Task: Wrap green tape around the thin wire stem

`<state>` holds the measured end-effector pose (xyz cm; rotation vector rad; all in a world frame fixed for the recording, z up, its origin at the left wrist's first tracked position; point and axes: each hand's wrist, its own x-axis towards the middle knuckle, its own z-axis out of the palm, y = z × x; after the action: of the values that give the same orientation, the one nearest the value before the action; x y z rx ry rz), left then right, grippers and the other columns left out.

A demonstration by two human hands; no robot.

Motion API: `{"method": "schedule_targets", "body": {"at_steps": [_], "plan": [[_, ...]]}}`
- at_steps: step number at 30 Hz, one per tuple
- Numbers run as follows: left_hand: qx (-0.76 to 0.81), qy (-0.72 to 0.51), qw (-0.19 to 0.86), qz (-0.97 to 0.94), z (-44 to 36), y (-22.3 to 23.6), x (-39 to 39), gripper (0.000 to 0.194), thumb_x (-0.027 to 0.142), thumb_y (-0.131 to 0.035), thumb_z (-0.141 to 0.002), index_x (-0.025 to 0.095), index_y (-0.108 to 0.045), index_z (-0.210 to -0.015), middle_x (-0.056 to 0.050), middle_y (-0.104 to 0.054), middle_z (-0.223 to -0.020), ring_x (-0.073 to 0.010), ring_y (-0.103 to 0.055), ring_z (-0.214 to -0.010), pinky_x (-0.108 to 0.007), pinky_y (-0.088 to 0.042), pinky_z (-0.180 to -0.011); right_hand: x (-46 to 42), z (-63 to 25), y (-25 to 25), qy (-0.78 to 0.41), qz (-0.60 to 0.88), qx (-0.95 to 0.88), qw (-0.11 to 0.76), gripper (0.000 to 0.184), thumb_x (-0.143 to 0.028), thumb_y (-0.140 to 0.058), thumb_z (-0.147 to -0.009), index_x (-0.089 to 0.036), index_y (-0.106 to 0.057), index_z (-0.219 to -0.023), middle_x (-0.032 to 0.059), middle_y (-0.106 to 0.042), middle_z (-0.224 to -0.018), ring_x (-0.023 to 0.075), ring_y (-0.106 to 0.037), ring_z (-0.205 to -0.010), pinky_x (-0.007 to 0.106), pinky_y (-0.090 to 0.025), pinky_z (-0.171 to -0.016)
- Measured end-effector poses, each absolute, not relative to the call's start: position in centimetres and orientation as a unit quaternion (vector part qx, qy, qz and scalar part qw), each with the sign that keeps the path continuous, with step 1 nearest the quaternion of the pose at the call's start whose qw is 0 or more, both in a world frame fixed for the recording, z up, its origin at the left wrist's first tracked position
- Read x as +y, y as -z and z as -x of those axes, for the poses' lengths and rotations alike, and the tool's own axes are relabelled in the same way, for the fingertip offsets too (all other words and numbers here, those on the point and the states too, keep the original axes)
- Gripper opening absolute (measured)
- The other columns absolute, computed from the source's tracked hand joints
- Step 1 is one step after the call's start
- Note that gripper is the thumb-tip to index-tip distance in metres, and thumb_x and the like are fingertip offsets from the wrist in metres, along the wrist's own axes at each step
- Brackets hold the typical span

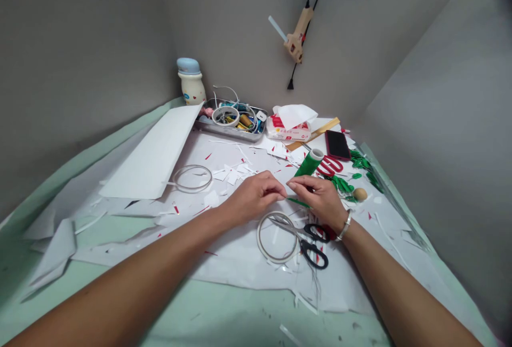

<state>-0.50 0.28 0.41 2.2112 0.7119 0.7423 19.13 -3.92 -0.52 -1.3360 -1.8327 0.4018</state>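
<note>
My left hand (254, 196) and my right hand (320, 200) meet above the white paper sheet (240, 261). A thin green strip (298, 202) runs between them, pinched at its end by my left fingertips and passing under my right fingers. Just beyond my right hand stands a green paper roll (307, 164). Black-handled scissors (310, 243) and a clear tape roll (277, 236) lie below my hands, and green paper leaves (342, 184) lie beyond my right wrist.
Red-handled scissors (330, 166), a phone (338, 145), a tissue pack (290, 127) and a metal tray of supplies (232, 132) crowd the back. A white board (154, 152) and a second tape roll (192, 178) lie left. Paper scraps litter the sheet. Walls close the back.
</note>
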Motion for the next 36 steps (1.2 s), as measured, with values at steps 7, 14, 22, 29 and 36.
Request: {"method": "schedule_targets", "body": {"at_steps": [7, 14, 22, 29, 36], "plan": [[0.351, -0.363, 0.368, -0.781, 0.5, -0.1, 0.8, 0.011, 0.023, -0.057, -0.081, 0.019, -0.067, -0.084, -0.001, -0.061, -0.086, -0.0125, -0.058, -0.080, -0.024, -0.045, -0.071, -4.6, -17.5, 0.9, -0.091, 0.476, -0.810, 0.331, 0.017, -0.023, -0.054, -0.086, -0.022, -0.071, -0.087, 0.0021, -0.070, -0.078, 0.0139, -0.062, -0.072, 0.024, -0.045, -0.067], [0.364, -0.299, 0.190, -0.861, 0.8, 0.7, 0.7, 0.019, 0.016, -0.047, -0.084, 0.018, -0.066, -0.086, -0.003, -0.058, -0.087, -0.0142, -0.056, -0.077, -0.026, -0.043, -0.070, -5.0, -17.4, 0.0, 0.039, 0.468, -0.828, 0.307, 0.019, -0.025, -0.053, -0.088, -0.018, -0.070, -0.085, 0.0034, -0.062, -0.066, 0.0147, -0.053, -0.064, 0.027, -0.039, -0.062], [0.305, -0.267, 0.317, -0.857, 0.5, -0.1, 0.6, 0.014, 0.019, -0.054, -0.081, 0.019, -0.068, -0.084, -0.002, -0.058, -0.083, -0.0133, -0.056, -0.078, -0.025, -0.043, -0.073, -3.9, -19.1, 0.5, -0.106, 0.535, -0.719, 0.431, 0.016, -0.026, -0.056, -0.086, -0.019, -0.070, -0.085, 0.0023, -0.070, -0.081, 0.0134, -0.060, -0.069, 0.024, -0.045, -0.063], [0.339, -0.302, 0.467, -0.759, 0.4, -0.4, 0.8, 0.014, 0.025, -0.057, -0.077, 0.016, -0.066, -0.082, -0.001, -0.062, -0.079, -0.0115, -0.054, -0.069, -0.023, -0.042, -0.063, -3.7, -19.4, 1.1, -0.176, 0.533, -0.743, 0.365, 0.015, -0.020, -0.057, -0.084, -0.022, -0.072, -0.087, 0.0003, -0.072, -0.086, 0.0151, -0.065, -0.077, 0.024, -0.047, -0.068], [0.393, -0.351, 0.452, -0.720, 0.4, -0.2, 1.1, 0.017, 0.028, -0.057, -0.078, 0.016, -0.066, -0.086, -0.001, -0.065, -0.077, -0.0128, -0.057, -0.069, -0.025, -0.043, -0.063, -4.6, -17.7, 1.1, -0.077, 0.489, -0.817, 0.295, 0.018, -0.022, -0.053, -0.087, -0.021, -0.071, -0.089, 0.0025, -0.070, -0.080, 0.0148, -0.061, -0.075, 0.025, -0.045, -0.069]]}}
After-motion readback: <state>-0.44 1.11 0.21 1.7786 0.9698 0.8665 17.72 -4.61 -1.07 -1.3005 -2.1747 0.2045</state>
